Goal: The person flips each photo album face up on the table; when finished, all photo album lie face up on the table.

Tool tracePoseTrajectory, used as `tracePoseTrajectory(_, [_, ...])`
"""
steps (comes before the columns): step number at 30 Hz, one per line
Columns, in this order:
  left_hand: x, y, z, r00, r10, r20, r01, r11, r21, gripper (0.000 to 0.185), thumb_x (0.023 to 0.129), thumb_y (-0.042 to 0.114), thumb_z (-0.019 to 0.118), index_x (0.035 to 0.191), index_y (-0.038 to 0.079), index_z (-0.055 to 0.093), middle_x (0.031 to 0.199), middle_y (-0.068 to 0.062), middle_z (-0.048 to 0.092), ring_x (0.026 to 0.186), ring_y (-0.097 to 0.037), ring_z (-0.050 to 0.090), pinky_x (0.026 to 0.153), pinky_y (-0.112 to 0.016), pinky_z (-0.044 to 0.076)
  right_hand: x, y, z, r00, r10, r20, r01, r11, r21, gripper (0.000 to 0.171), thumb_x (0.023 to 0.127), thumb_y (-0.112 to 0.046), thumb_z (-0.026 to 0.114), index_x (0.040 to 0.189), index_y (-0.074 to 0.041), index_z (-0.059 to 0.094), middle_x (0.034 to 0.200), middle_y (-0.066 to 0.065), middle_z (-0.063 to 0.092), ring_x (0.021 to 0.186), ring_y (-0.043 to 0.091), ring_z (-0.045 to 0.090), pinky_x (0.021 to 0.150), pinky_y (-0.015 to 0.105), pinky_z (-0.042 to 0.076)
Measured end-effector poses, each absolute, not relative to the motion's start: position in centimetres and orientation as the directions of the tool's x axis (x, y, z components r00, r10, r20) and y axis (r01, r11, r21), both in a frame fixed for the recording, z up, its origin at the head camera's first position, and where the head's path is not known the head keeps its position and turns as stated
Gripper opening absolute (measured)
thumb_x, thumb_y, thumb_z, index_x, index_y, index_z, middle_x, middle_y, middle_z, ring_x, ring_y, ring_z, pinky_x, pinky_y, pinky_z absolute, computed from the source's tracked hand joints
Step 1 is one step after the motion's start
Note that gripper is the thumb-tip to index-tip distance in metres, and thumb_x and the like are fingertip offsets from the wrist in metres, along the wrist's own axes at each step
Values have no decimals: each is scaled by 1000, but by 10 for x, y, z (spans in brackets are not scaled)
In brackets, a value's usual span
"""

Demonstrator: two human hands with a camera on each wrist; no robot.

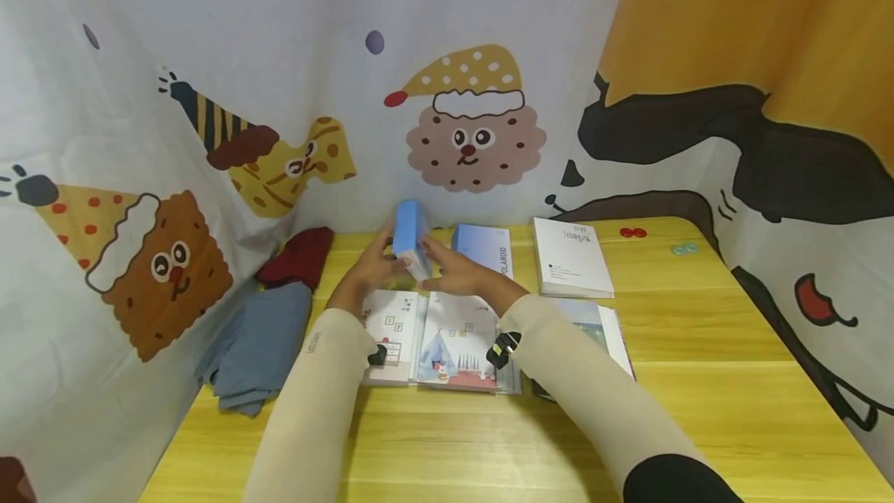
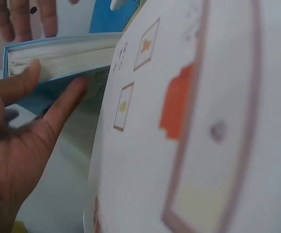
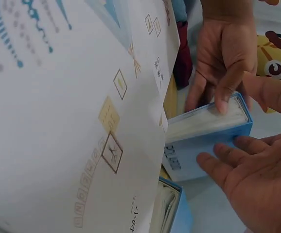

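A thick blue photo album (image 1: 410,235) is held on end near the back of the table, between both hands. My left hand (image 1: 369,270) grips its near side; in the right wrist view the left thumb presses the white page edges and the fingers go behind the cover. My right hand (image 1: 461,272) lies along the other side, its fairly straight fingers (image 3: 228,158) touching the blue cover with its lettering. Below both hands an opened picture album (image 1: 457,340) lies flat, with drawings of a tent and small frames on its pages.
A second blue album (image 1: 483,243) marked POLAROID lies right of the hands, beside a white book (image 1: 573,258). Another album (image 1: 615,332) is partly hidden by the right forearm. Blue-grey cloth (image 1: 258,348) and dark red cloth (image 1: 299,254) sit at left. Small red pieces (image 1: 632,232) lie back right.
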State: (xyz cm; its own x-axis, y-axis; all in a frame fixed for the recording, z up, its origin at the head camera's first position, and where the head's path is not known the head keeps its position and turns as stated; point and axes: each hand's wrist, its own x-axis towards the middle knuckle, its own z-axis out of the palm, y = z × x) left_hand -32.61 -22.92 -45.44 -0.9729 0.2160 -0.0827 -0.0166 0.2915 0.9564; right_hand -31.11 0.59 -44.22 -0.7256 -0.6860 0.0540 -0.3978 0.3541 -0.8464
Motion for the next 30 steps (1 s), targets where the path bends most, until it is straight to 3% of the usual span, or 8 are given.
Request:
tracePoseTrajectory(3, [-327, -234, -452, -989, 142, -46, 9, 370, 929, 112, 98, 7, 81, 178, 27, 6, 179, -22, 27, 158, -52, 41, 127, -63, 42, -307, 9, -443, -733, -679, 33, -425, 419, -802, 104, 103, -17, 74, 177, -12, 2, 183, 20, 17, 168, 41, 25, 135, 61, 28])
tracePoseTrajectory(6, [-329, -241, -449, -992, 102, -79, -25, 451, 892, 112, 95, 15, 86, 178, 20, 11, 179, -23, 27, 161, -49, 36, 132, -61, 34, -303, 19, -441, -746, -666, -3, -438, 494, -751, 102, 104, -26, 74, 178, -13, 4, 183, 19, 19, 168, 41, 28, 137, 59, 24])
tracePoseTrajectory(9, [-330, -248, -449, -987, 66, -148, -94, 512, 854, 108, 95, 21, 87, 177, 17, 17, 180, -23, 26, 165, -46, 30, 136, -59, 26, -300, 35, -436, -764, -643, -43, -417, 543, -729, 98, 106, -33, 71, 177, -11, 6, 183, 18, 19, 167, 43, 30, 137, 58, 25])
tracePoseTrajectory(14, [-333, -255, -453, -977, 23, -214, -160, 584, 795, 94, 102, 25, 80, 176, 15, 23, 180, -20, 29, 168, -44, 26, 137, -61, 21, -295, 66, -430, -782, -623, -18, -378, 498, -781, 91, 107, -30, 70, 176, -8, 15, 183, 18, 19, 168, 43, 26, 133, 60, 33])
tracePoseTrajectory(23, [-345, -260, -467, -971, 24, -238, -157, 685, 712, 86, 110, 11, 64, 178, 14, 12, 184, -17, 14, 171, -42, 12, 140, -60, 12, -268, 107, -430, -800, -599, -6, -292, 399, -869, 82, 110, -27, 67, 176, -10, 20, 186, 12, 13, 172, 37, 13, 135, 61, 26])
tracePoseTrajectory(27, [-345, -262, -470, -975, 80, -207, -88, 717, 692, 93, 110, 9, 62, 177, 14, -1, 185, -18, 6, 171, -44, 8, 140, -58, 8, -254, 120, -431, -807, -591, 2, -298, 405, -864, 81, 110, -28, 67, 175, -11, 22, 185, 13, 12, 172, 40, 11, 135, 65, 25])
tracePoseTrajectory(30, [-334, -263, -465, -979, 115, -167, -23, 758, 652, 96, 109, 11, 63, 176, 8, -7, 183, -23, 0, 171, -46, 5, 140, -57, 6, -243, 133, -433, -821, -570, 20, -322, 434, -841, 80, 110, -29, 68, 175, -10, 24, 185, 16, 12, 171, 44, 13, 133, 69, 24])
